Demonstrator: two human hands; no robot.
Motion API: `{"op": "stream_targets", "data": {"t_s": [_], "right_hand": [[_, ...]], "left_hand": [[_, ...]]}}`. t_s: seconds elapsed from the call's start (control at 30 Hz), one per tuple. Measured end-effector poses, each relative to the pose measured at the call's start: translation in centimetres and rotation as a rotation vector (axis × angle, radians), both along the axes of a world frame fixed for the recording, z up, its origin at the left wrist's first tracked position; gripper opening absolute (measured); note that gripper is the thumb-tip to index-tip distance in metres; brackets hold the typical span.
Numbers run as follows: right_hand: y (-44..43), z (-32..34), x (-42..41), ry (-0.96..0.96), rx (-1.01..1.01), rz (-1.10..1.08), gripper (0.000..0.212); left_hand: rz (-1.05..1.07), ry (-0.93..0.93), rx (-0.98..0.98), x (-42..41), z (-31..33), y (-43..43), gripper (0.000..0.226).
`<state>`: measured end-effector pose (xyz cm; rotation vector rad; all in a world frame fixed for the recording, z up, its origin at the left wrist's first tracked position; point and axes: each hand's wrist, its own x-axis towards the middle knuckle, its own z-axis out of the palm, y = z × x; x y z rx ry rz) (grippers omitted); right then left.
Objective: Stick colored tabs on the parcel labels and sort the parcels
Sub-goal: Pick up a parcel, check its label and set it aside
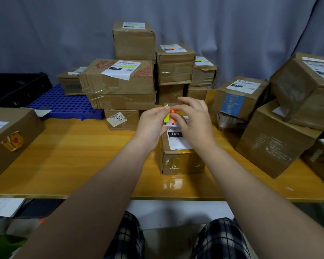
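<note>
A small brown parcel [178,161] stands on the wooden table [73,156] just in front of me, its white label [177,141] marked 15H facing up. Above it my left hand [152,126] holds a small card of colored tabs [167,116], with yellow-green and orange strips showing. My right hand [192,118] pinches at the orange tab [172,111] on that card with thumb and fingers. Both hands hover over the parcel's far end and hide part of its label.
A stack of labeled parcels [120,81] rises at the back centre, some with green or orange tabs. More boxes [277,139] crowd the right side and one box [9,139] sits at the left. A blue perforated board [64,105] and black crate [17,88] lie back left.
</note>
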<state>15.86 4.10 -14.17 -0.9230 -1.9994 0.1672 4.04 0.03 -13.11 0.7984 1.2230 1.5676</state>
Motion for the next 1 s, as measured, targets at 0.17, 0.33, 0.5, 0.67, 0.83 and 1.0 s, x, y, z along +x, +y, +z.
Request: {"op": "stream_targets", "data": {"t_s": [0.17,0.33,0.5,0.67,0.83,1.0], "right_hand": [[-0.08,0.27,0.14,0.053,-0.129,0.063,0.012],[0.08,0.12,0.22,0.138,-0.112,0.052,0.011],[0.14,0.07,0.39,0.164,-0.038,0.016,0.011],[0.15,0.12,0.5,0.133,-0.042,0.021,0.01],[0.15,0.08,0.48,0.102,0.006,0.028,0.015],[0.02,-0.35,0.38,0.047,0.147,-0.024,0.02]], "left_hand": [[-0.018,0.007,0.038,0.08,0.08,-0.21,0.018],[-0.02,-0.021,0.047,0.16,0.23,-0.42,0.012],[-0.047,0.076,0.061,0.27,0.25,-0.56,0.013],[-0.079,0.079,0.079,0.2,0.27,-0.7,0.013],[-0.074,0.074,0.056,-0.07,0.11,-0.6,0.008],[-0.047,-0.035,0.042,0.02,0.15,-0.42,0.012]]}}
